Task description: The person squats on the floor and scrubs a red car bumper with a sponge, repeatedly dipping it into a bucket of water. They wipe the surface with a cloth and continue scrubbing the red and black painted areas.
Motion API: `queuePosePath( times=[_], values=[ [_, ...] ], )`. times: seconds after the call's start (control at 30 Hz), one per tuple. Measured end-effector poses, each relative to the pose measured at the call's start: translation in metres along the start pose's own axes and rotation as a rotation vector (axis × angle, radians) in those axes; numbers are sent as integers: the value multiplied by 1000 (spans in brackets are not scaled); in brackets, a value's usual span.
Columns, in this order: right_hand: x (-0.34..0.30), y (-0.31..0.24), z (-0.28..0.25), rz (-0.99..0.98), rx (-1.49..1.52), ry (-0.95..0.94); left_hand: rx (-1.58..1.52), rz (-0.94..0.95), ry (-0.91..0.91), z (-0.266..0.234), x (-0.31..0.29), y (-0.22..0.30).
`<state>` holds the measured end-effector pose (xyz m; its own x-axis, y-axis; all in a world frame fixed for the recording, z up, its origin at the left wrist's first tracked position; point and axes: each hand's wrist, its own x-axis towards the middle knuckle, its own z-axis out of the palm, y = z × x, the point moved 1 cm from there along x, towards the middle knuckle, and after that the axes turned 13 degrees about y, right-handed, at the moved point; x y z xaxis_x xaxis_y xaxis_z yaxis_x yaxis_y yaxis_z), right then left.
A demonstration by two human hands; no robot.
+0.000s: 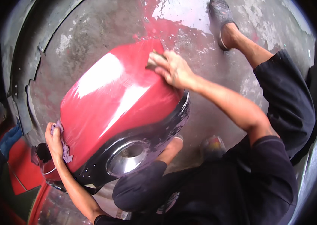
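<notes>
A glossy wet red car bumper [94, 108] with a black lower part [98, 161] lies slantwise in front of me. Set in the black part is a round opening with a shiny rim [132, 164]. My right hand [177, 69] presses a folded brownish-grey piece [153, 61], which looks like sandpaper, against the red surface near its far right end. At the bumper's left edge, my left hand [55, 142] is closed on a crumpled purple cloth [66, 150], which hangs along that edge. Part of the cloth is hidden behind the fingers.
A long dark curved panel [25, 52] stands at the far left. Red panels [23, 165] lie beyond my left forearm. Wet patches and flaking paint mark the grey concrete floor [87, 30]. My bent legs and sandalled foot [223, 22] frame the right side.
</notes>
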<state>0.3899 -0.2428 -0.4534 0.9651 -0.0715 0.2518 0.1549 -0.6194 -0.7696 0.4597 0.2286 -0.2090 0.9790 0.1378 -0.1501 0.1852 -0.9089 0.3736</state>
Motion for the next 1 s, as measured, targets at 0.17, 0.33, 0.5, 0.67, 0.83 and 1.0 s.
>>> queuePosePath(
  times=[0.17, 0.33, 0.5, 0.67, 0.83, 1.0],
  values=[
    [58, 67, 21, 396, -190, 4, -16, 32, 6, 7, 10, 8],
    [-6, 13, -4, 162, -68, 42, 22, 4, 7, 0, 0, 5],
    [73, 66, 18, 345, -287, 4, 18, 16, 2, 7, 12, 10],
    [7, -57, -15, 142, -25, -56, 127, -27, 133, 4, -8, 12],
    [44, -29, -30, 217, -76, -215, 314, 259, 283, 67, -38, 90],
    [136, 9, -112, 107, -3, -203, 339, 454, 135, 199, -20, 153]
  ],
)
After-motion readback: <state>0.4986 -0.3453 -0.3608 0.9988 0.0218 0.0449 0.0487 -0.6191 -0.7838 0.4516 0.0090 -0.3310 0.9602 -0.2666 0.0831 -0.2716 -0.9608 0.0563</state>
